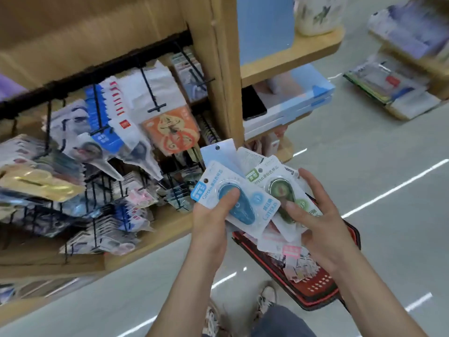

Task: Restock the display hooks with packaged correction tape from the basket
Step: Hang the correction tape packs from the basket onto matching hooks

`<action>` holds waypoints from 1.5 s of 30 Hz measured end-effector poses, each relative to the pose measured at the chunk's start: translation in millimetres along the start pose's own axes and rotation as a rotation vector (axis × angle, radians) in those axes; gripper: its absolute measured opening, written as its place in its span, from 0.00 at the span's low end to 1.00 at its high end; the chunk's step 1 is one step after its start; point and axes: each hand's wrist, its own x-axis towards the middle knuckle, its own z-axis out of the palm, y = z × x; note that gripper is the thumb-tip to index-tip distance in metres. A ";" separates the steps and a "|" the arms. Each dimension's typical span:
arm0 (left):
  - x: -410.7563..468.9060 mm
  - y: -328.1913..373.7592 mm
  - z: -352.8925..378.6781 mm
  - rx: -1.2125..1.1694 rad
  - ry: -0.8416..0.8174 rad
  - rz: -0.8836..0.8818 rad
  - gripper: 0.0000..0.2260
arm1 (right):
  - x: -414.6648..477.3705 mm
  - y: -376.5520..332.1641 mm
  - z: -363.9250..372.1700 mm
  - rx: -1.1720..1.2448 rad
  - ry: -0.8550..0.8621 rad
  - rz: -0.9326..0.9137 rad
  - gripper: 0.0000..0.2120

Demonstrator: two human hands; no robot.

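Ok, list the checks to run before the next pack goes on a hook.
1. Left hand grips the blue pack: ok.
2. Right hand grips the green pack: ok.
3. Hang holes on both packs uncovered: ok.
4. One pack singled out for hanging: not ok, several overlap in a fan between the hands.
5. Free spot on the display hooks: cannot tell, blurred and crowded.
6. Basket on the floor below the hands: ok.

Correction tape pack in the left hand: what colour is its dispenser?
Blue dispenser, best seen in the head view.
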 end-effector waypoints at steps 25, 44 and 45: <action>-117.2 167.1 -252.7 0.103 0.138 0.384 0.06 | -45.9 73.3 344.2 -0.370 -0.367 -0.136 0.06; -76.5 295.8 -324.6 0.021 0.536 0.723 0.09 | -15.2 81.3 427.8 -0.520 -0.556 -0.332 0.10; -71.0 303.8 -327.2 0.032 0.570 0.740 0.09 | -12.3 82.6 432.5 -0.525 -0.571 -0.335 0.09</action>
